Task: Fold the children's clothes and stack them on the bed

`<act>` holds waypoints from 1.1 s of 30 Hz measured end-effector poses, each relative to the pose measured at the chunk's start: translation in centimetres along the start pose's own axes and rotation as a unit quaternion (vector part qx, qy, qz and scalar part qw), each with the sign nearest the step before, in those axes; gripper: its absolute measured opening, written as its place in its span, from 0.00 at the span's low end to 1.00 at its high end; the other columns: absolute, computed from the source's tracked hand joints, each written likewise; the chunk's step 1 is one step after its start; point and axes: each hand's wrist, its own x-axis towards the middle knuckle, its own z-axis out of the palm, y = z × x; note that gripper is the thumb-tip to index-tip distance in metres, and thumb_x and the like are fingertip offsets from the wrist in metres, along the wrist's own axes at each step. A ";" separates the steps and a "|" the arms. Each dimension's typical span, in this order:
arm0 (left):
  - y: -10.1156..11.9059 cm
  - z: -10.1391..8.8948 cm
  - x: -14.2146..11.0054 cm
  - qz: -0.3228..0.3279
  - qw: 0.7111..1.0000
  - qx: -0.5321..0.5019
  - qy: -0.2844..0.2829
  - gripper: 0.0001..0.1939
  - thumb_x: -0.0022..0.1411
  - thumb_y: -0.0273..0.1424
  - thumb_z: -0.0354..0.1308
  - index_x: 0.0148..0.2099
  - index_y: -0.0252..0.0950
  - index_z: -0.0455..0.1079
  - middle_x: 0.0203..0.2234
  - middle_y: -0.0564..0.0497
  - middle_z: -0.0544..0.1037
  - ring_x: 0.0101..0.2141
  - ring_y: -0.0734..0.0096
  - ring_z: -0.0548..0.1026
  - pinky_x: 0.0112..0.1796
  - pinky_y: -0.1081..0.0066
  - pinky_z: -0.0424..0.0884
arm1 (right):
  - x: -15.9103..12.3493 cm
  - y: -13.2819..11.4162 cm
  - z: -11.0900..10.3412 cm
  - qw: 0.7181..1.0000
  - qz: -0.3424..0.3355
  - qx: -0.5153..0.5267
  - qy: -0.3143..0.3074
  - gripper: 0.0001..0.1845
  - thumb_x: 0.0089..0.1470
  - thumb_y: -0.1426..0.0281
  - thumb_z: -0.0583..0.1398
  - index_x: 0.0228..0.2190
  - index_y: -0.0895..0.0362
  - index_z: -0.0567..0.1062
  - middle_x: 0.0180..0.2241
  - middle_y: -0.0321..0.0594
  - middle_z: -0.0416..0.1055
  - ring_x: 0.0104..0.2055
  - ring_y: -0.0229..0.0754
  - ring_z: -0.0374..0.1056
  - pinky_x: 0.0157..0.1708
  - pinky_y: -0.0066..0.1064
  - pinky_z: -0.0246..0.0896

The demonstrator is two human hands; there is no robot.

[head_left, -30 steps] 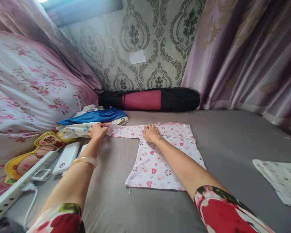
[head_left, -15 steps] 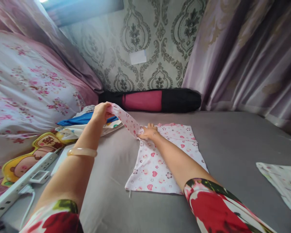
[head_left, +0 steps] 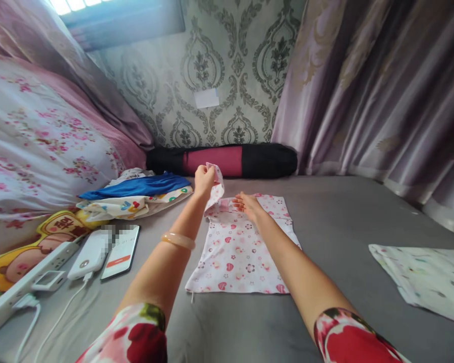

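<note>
A white child's shirt (head_left: 234,257) printed with pink hearts and flowers lies flat on the grey sheet, its far part folded over. My left hand (head_left: 205,180) is closed around the end of one sleeve (head_left: 216,190), lifting it so it curls above the shirt's far left corner. Just to the right, my right hand (head_left: 246,204) is at the shirt's upper edge with its fingers stretched out toward the sleeve. Whether those fingertips touch the cloth I cannot tell. A pale bangle (head_left: 178,240) circles my left forearm.
Folded clothes (head_left: 136,194) lie at the left, near a power bank (head_left: 92,254), a phone (head_left: 121,252) and a power strip (head_left: 30,287) with cables. A black and maroon roll (head_left: 219,160) rests along the wall. Another folded cloth (head_left: 427,280) is at the right.
My left hand has swung right with the sleeve end, bringing it over toward the shirt. My right hand has loosened from pressing the cloth at the sleeve's base, and its fingers are straighter.
</note>
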 end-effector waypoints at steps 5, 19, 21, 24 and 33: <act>-2.3 4.7 -4.1 0.068 0.996 0.046 -0.045 0.12 0.63 0.41 0.50 0.35 0.36 0.63 0.30 0.49 0.75 0.34 0.69 0.75 0.37 0.69 0.72 | -1.3 1.9 -3.6 0.970 0.018 0.243 -0.023 0.23 0.65 0.63 0.42 0.40 0.58 0.73 0.39 0.51 0.76 0.41 0.45 0.73 0.44 0.41 0.69; -9.9 1.5 -5.1 0.004 0.933 0.355 -0.061 0.29 0.58 0.20 0.45 0.62 0.34 0.59 0.56 0.41 0.71 0.56 0.60 0.69 0.55 0.63 0.63 | -1.6 3.9 -6.4 0.988 -0.064 0.125 -0.070 0.44 0.60 0.49 0.26 0.61 0.60 0.58 0.50 0.56 0.72 0.49 0.53 0.70 0.47 0.52 0.63; -10.5 0.6 -4.3 0.003 0.914 0.398 -0.079 0.30 0.57 0.20 0.45 0.62 0.34 0.59 0.56 0.41 0.71 0.57 0.59 0.68 0.55 0.63 0.63 | -1.8 3.7 -6.6 0.989 -0.067 0.115 -0.061 0.44 0.60 0.45 0.31 0.59 0.61 0.62 0.47 0.57 0.74 0.49 0.54 0.70 0.46 0.51 0.64; -11.1 0.1 -3.6 0.021 0.884 0.452 -0.113 0.30 0.57 0.20 0.45 0.63 0.34 0.59 0.58 0.41 0.69 0.59 0.60 0.65 0.58 0.61 0.60 | -1.9 3.2 -6.9 0.982 -0.059 0.175 -0.033 0.40 0.59 0.43 0.40 0.51 0.60 0.69 0.43 0.55 0.75 0.48 0.53 0.71 0.45 0.49 0.66; -13.1 0.5 -4.1 0.078 0.848 0.498 -0.162 0.25 0.68 0.30 0.36 0.65 0.34 0.56 0.64 0.39 0.60 0.64 0.58 0.57 0.62 0.49 0.48 | -0.3 3.5 -7.7 0.921 0.039 0.348 0.171 0.06 0.49 0.78 0.61 0.30 0.56 0.71 0.24 0.35 0.75 0.29 0.39 0.73 0.34 0.32 0.72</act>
